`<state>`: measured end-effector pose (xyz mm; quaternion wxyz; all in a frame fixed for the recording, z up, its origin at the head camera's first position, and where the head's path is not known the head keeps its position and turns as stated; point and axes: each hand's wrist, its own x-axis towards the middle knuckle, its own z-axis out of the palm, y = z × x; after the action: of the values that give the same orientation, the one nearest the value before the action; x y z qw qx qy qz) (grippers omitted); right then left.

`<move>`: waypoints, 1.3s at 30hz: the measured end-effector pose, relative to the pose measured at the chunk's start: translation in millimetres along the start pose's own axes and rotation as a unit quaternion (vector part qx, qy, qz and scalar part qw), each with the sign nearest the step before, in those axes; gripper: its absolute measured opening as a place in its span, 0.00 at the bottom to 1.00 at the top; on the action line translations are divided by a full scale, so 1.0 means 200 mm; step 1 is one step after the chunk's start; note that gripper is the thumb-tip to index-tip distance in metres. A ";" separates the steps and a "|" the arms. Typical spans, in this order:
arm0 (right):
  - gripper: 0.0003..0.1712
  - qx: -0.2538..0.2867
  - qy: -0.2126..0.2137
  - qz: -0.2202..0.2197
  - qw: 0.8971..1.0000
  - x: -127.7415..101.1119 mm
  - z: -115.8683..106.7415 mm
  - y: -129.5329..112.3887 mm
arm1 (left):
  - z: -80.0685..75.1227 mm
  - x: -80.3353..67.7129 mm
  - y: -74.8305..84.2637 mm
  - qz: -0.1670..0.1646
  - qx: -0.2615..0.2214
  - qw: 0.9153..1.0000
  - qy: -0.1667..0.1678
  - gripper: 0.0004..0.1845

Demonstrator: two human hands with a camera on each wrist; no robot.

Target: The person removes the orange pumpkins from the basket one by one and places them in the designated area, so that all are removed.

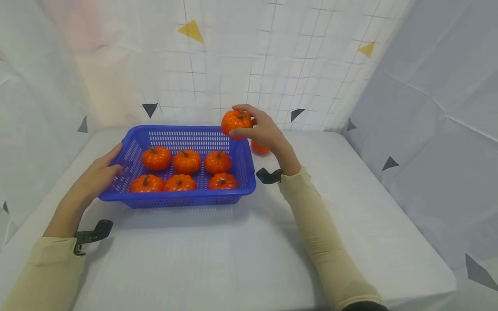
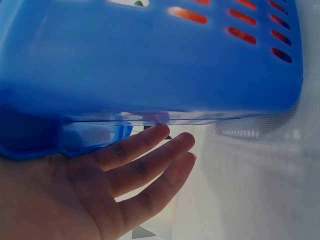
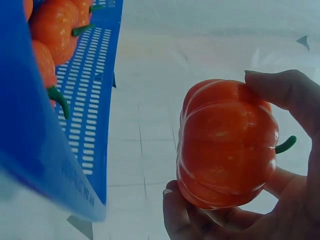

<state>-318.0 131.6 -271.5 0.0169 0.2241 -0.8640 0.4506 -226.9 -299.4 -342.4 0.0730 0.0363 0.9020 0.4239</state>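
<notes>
My right hand (image 1: 264, 129) holds a small orange toy pumpkin (image 3: 227, 142) with a green stem, thumb on one side and fingers on the other. In the head view, the held pumpkin overlaps the back right corner of a blue plastic basket (image 1: 177, 194). Several similar pumpkins sit inside the basket in two rows, among them a front left pumpkin (image 1: 147, 184). At the basket's left end, my left hand (image 1: 97, 175) grips the rim. The left wrist view shows its fingers (image 2: 145, 170) beside the outer wall, with the thumb hidden.
Another orange pumpkin (image 1: 260, 148) lies on the white table (image 1: 175, 263) just right of the basket, partly covered by my right hand. White sheeting (image 1: 218, 65) with grid lines and dark and yellow triangles hangs behind the table, and a grey sheet (image 1: 435, 108) stands on the right.
</notes>
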 end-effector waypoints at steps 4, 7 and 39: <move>0.42 -0.018 0.018 0.022 0.999 0.00 -0.05 0.02 | 0.00 0.00 0.00 -0.002 0.007 1.000 0.001 0.41; 0.42 -0.020 0.030 0.040 0.999 0.00 -0.09 0.04 | 0.00 0.00 0.00 -0.003 0.011 1.000 0.001 0.41; 0.44 -0.047 0.136 0.138 0.980 0.05 -0.27 0.39 | 0.00 0.00 -0.02 0.009 0.013 1.000 0.009 0.39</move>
<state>-366.5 208.1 -297.2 0.0825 0.0378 -0.8966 0.4335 -227.0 -302.6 -345.1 0.0604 0.0411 0.9079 0.4128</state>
